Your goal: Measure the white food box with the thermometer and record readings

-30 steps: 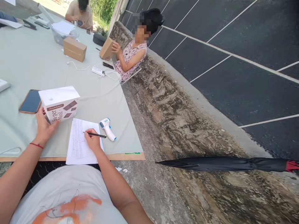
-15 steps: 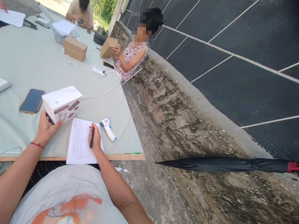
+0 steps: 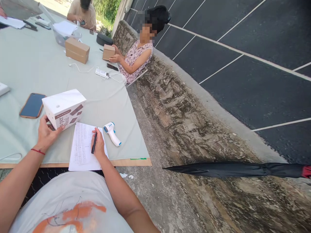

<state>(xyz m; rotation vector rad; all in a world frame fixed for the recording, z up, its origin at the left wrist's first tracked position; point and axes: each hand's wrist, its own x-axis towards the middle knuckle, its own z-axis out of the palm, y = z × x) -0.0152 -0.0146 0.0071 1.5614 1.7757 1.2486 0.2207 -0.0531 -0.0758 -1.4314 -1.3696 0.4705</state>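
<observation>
A white box [image 3: 64,108] with brown print stands on the table at the left of the papers. My left hand [image 3: 50,132] grips its lower near corner, thumb along the printed side and fingers at the left face. In my right hand [image 3: 99,144] is a black pen [image 3: 94,142], its dark end pointing down toward my body. That hand rests on the right side of the printed sheets [image 3: 80,152], which lie at the table's near edge. A white and blue infrared thermometer [image 3: 112,133] lies just right of the sheets.
A smartphone [image 3: 32,105] lies left of the box. Farther off are a power strip [image 3: 102,73], a cardboard box [image 3: 77,50] and a plastic tub of papers [image 3: 62,38]. A seated person holds a smaller carton [image 3: 108,52]. A folded black umbrella [image 3: 218,169] juts in from the right.
The seated person's carton has come down to the table. My pen has tilted slightly, its lower end shifting left. My left hand stays on the white box, which has barely moved.
</observation>
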